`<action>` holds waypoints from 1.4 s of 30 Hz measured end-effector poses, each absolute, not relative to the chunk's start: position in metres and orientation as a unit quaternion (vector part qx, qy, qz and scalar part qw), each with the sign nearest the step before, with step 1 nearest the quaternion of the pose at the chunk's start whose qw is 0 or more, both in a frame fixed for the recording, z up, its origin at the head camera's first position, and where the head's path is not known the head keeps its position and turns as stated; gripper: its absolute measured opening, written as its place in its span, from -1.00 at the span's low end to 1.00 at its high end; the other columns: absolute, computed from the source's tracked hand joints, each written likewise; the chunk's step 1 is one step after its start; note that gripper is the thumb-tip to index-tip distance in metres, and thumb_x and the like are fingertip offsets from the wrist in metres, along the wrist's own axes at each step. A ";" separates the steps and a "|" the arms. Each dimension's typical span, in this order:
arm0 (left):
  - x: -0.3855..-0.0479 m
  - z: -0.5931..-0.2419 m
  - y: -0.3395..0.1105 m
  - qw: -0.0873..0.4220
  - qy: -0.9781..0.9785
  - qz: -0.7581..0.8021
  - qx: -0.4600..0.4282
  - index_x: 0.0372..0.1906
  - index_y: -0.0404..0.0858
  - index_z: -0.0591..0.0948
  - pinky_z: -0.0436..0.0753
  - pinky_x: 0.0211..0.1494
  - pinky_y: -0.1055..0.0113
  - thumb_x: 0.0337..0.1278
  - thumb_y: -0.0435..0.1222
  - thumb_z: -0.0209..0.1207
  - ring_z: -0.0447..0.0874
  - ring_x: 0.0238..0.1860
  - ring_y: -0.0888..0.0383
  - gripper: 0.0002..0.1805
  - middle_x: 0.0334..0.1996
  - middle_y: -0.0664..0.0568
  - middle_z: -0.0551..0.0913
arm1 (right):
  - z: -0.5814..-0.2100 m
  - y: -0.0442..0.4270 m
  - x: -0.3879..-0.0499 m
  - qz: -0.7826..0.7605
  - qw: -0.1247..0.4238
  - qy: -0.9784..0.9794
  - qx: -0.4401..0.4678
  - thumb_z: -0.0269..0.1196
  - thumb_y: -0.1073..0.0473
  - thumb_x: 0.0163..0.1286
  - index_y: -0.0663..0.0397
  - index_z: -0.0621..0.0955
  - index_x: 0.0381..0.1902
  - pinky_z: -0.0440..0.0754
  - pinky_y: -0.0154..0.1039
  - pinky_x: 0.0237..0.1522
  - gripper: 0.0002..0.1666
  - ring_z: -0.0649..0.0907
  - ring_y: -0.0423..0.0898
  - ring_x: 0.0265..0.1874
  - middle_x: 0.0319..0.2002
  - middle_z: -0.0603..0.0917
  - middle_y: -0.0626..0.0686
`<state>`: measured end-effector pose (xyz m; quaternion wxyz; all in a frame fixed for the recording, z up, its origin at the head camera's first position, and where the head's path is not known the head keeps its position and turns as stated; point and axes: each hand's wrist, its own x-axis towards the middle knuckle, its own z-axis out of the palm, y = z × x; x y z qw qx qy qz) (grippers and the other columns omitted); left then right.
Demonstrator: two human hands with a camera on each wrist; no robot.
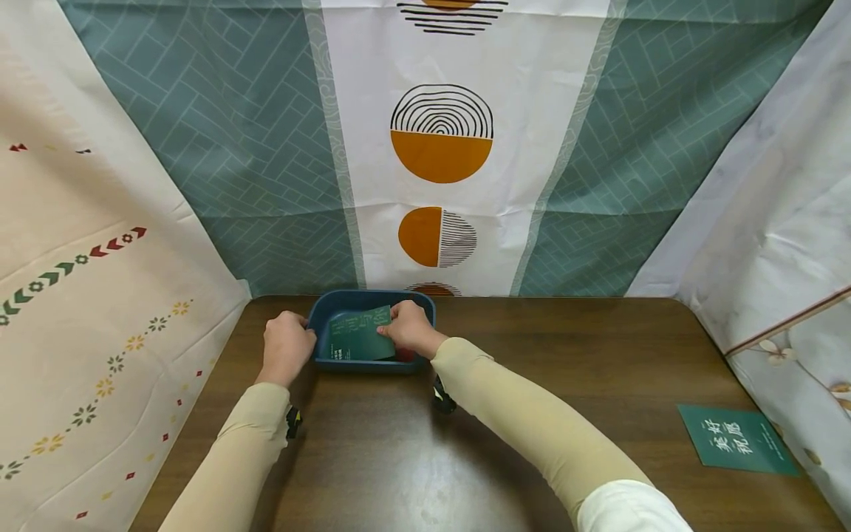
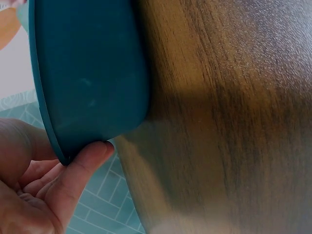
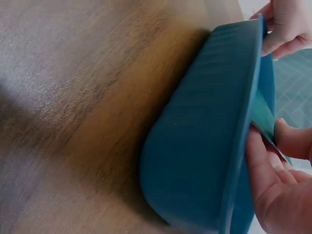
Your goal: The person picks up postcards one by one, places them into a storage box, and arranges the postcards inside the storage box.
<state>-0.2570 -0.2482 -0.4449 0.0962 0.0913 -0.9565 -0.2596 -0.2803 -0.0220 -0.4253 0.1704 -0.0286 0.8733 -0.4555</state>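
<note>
A dark blue plastic bin [image 1: 369, 367] stands at the far left part of the table, close to the back curtain. My left hand [image 1: 286, 343] pinches its left rim; the left wrist view shows the thumb on the outside of the bin wall [image 2: 92, 83]. A dark green card [image 1: 359, 338] with light print lies tilted inside the bin opening. Its right edge is pinched between thumb and fingers of my right hand [image 1: 412, 329]. In the right wrist view that card [image 3: 263, 116] is seen edge-on past the rim. Something red [image 1: 404, 355] shows below the card, mostly hidden.
Another green card [image 1: 738, 440] with white characters lies flat near the right edge of the brown wooden table [image 1: 572, 362]. A patterned curtain [image 1: 279, 148] hangs behind the table, with light cloths [image 1: 86, 310] at the sides.
</note>
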 end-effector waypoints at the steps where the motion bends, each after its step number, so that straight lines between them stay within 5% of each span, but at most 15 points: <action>1: -0.257 -0.445 -0.248 0.096 -0.956 -0.260 0.091 -0.21 -0.46 0.68 0.63 -0.16 -0.09 0.06 -0.34 0.11 0.66 -0.21 -0.24 -0.72 -0.22 -0.33 0.69 | -0.427 -0.022 -0.280 -0.445 0.173 0.878 -0.030 0.30 0.11 0.20 -0.05 0.20 -0.81 0.32 -0.33 -0.73 -0.42 0.50 -0.10 -0.80 -0.83 0.24 -0.06; 5: -0.257 -0.445 -0.247 0.102 -0.956 -0.259 0.092 -0.22 -0.45 0.68 0.62 -0.15 -0.09 0.05 -0.34 0.12 0.66 -0.21 -0.25 -0.73 -0.23 -0.33 0.70 | -0.430 -0.023 -0.280 -0.423 0.178 0.888 -0.034 0.33 0.07 0.17 -0.05 0.23 -0.83 0.43 -0.30 -0.72 -0.43 0.67 -0.03 -0.65 -0.84 0.37 -0.02; 11: -0.257 -0.445 -0.247 0.103 -0.957 -0.257 0.091 -0.23 -0.45 0.68 0.62 -0.16 -0.09 0.05 -0.34 0.12 0.66 -0.21 -0.25 -0.73 -0.23 -0.33 0.69 | -0.432 -0.022 -0.279 -0.412 0.174 0.894 -0.039 0.35 0.06 0.15 -0.01 0.34 -0.85 0.55 -0.25 -0.63 -0.48 0.67 -0.03 -0.66 -0.81 0.52 0.03; 24: -0.256 -0.444 -0.247 0.095 -0.957 -0.260 0.091 -0.21 -0.46 0.68 0.64 -0.19 -0.08 0.05 -0.35 0.10 0.67 -0.22 -0.24 -0.72 -0.22 -0.34 0.69 | -0.433 -0.020 -0.281 -0.388 0.152 0.908 -0.041 0.41 0.04 0.07 -0.01 0.25 -0.92 0.24 -0.32 -0.76 -0.36 0.25 -0.14 -0.88 -0.87 0.14 -0.08; 34: -0.255 -0.444 -0.248 0.087 -0.957 -0.260 0.091 -0.21 -0.46 0.68 0.63 -0.17 -0.09 0.06 -0.33 0.11 0.66 -0.22 -0.26 -0.72 -0.23 -0.34 0.69 | -0.428 -0.015 -0.281 -0.347 0.107 0.931 -0.041 0.42 0.05 0.05 -0.05 0.16 -0.86 0.12 -0.31 -0.72 -0.33 0.11 -0.16 -0.81 -0.76 -0.01 -0.12; 37: -0.254 -0.443 -0.248 0.084 -0.958 -0.260 0.089 -0.21 -0.46 0.68 0.63 -0.19 -0.08 0.07 -0.33 0.11 0.66 -0.23 -0.25 -0.71 -0.23 -0.35 0.69 | -0.424 -0.009 -0.277 -0.345 0.089 0.932 -0.062 0.40 0.05 0.07 0.04 0.40 -0.76 0.32 -0.34 -0.64 -0.55 0.31 -0.18 -0.72 -0.71 0.27 -0.12; 39: -0.255 -0.443 -0.248 0.085 -0.958 -0.259 0.086 -0.20 -0.46 0.68 0.63 -0.19 -0.08 0.06 -0.33 0.11 0.66 -0.23 -0.26 -0.71 -0.23 -0.35 0.69 | -0.421 -0.002 -0.274 -0.351 0.082 0.929 -0.082 0.37 0.05 0.10 0.12 0.60 -0.52 0.53 -0.33 -0.45 -0.74 0.51 -0.17 -0.53 -0.53 0.54 -0.07; 42: -0.255 -0.442 -0.248 0.089 -0.959 -0.257 0.084 -0.21 -0.47 0.68 0.63 -0.20 -0.08 0.06 -0.34 0.11 0.66 -0.24 -0.26 -0.71 -0.23 -0.35 0.69 | -0.417 0.013 -0.269 -0.374 0.078 0.917 -0.112 0.34 0.07 0.15 0.11 0.66 -0.12 0.64 -0.21 -0.14 -0.65 0.64 -0.10 -0.18 -0.15 0.69 0.01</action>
